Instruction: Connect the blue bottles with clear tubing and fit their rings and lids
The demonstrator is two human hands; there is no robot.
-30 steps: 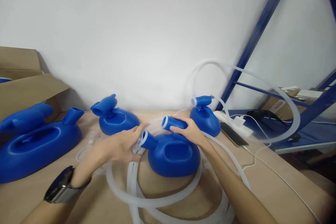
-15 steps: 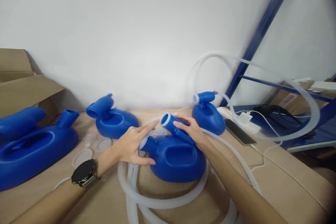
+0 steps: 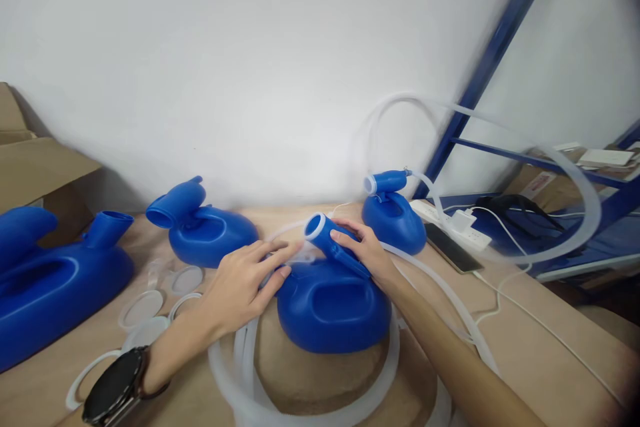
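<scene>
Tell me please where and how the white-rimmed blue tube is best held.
Probably around the round body of the blue tube, behind its rim, from the right, where the right hand holds it: its open mouth tilts up leftward, clear of this grip.

Central blue bottle [image 3: 334, 330], partly hidden behind left hand [image 3: 243, 282]

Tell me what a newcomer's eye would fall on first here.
Probably the front-centre blue bottle, with the right hand gripping a white-rimmed blue tube above it and the left hand at its left end. Next, likely, the big loop of translucent hose at the right, running from the top of the back-right blue bottle and crossing the blue metal frame.
</scene>
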